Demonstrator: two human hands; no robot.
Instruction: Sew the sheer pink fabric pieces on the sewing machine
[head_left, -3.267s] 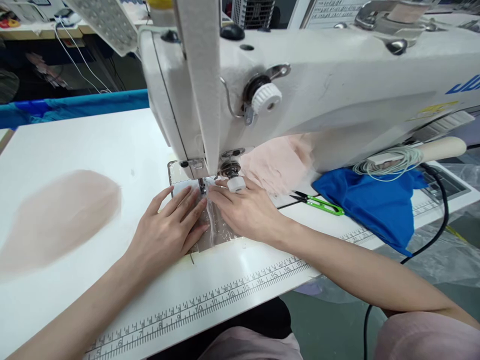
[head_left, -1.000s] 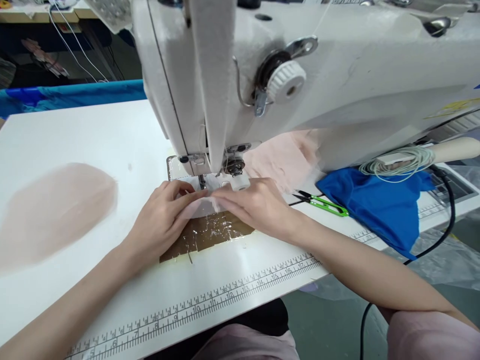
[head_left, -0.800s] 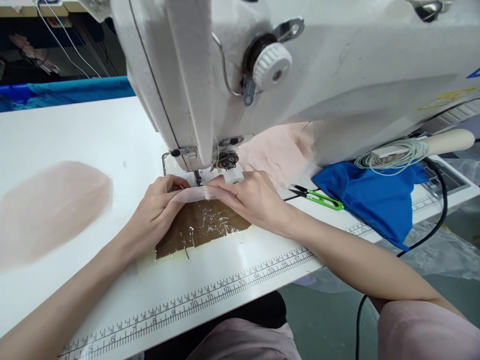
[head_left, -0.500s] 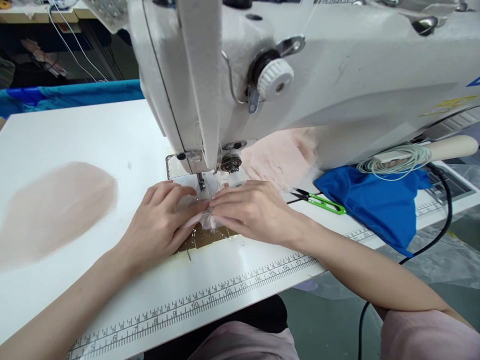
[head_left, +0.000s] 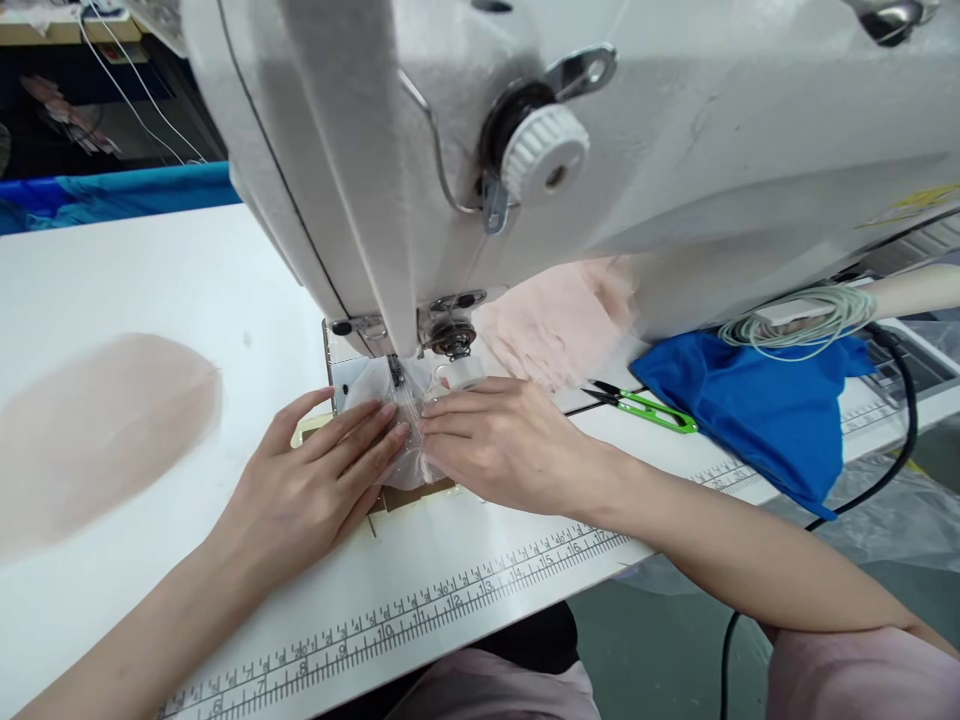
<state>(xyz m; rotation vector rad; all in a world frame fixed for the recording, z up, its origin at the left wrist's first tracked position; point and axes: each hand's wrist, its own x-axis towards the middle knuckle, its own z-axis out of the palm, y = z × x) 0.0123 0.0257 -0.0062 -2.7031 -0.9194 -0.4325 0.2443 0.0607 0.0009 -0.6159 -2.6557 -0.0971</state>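
A small piece of sheer whitish fabric [head_left: 405, 462] lies gathered under the presser foot [head_left: 395, 372] of a sewing machine [head_left: 645, 130]. My left hand [head_left: 304, 480] rests palm down at the fabric's left side, fingers stretched out and thumb apart, with the fingertips on the cloth. From the right, my right hand [head_left: 510, 435] grips the fabric edge with its fingers close together and bent; its thumb is hidden beneath. The fingertips of both hands are close to the foot, a short gap between them.
Left on the white table [head_left: 247, 255] lies a sheer beige fabric piece [head_left: 127, 425]. Pale pink fabric pieces [head_left: 555, 320] sit behind the needle area. Green thread snips [head_left: 649, 408], a blue cloth [head_left: 757, 410] and a coiled cord [head_left: 799, 315] are at right. A printed ruler [head_left: 420, 620] follows the front edge.
My left hand has gone from bent fingers pinching the fabric to lying flatter, fingers spread. My right hand stays at the fabric. The camera view has moved closer to the machine.
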